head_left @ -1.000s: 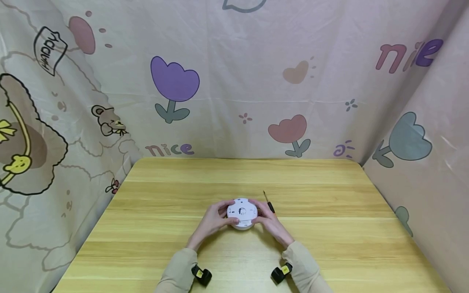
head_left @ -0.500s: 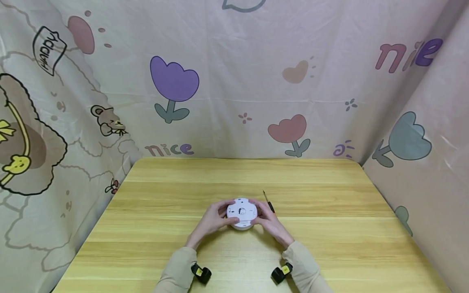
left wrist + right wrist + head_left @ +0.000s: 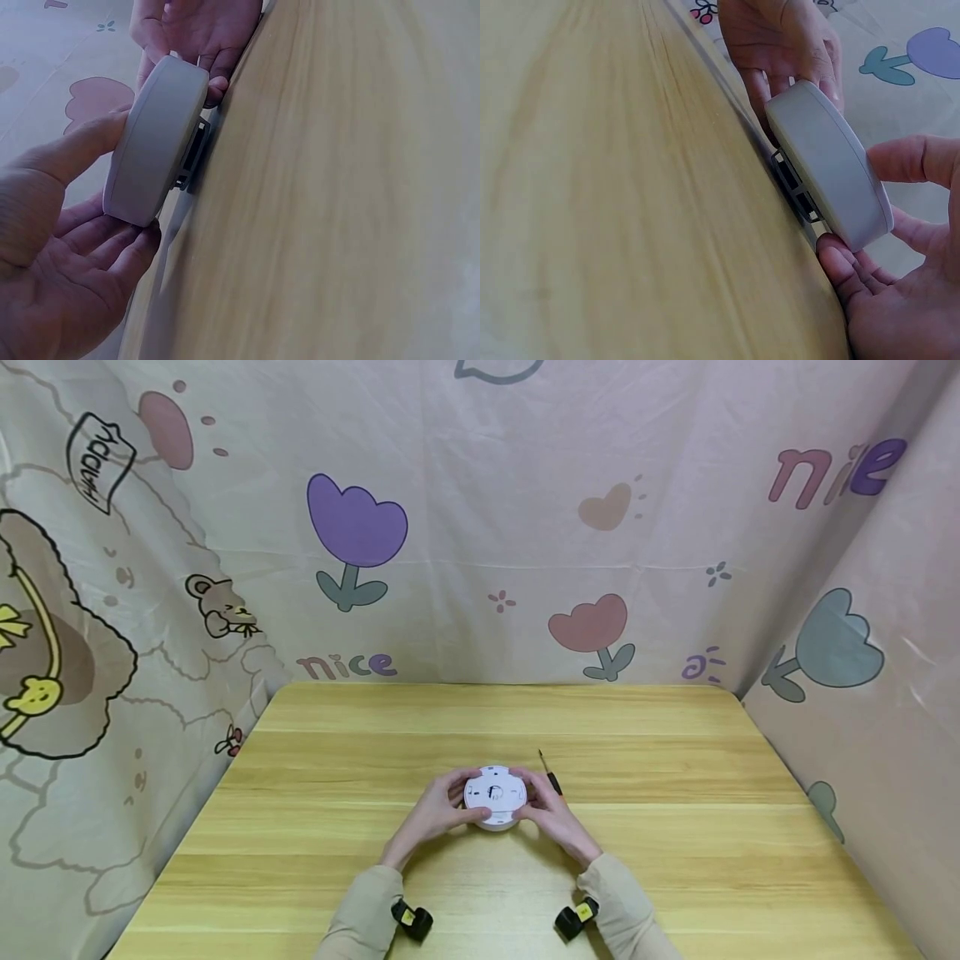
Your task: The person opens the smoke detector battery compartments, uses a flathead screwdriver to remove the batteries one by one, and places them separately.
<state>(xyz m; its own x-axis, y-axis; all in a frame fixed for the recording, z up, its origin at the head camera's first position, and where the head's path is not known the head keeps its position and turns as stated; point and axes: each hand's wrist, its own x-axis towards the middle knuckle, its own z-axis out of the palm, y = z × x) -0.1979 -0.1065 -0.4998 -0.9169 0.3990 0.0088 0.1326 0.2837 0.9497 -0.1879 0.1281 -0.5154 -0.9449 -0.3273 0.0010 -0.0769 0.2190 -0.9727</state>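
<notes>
In the head view the light is bright, soft and even, its source out of frame. A pale sheen lies on the surface point(image 3: 337, 752) on the near side of the disc point(image 3: 496, 795), and soft-edged shadows fall close to the disc, below the hands point(image 3: 553, 812). Well right of the disc, the cloth point(image 3: 675, 435) darkens in a corner fold. Focus holds across this view, though the disc's markings are too small to read. Both wrist views are dimmer and cooler, greying the disc's side; around it the wood grain looks soft, paling farthest from the disc.
</notes>
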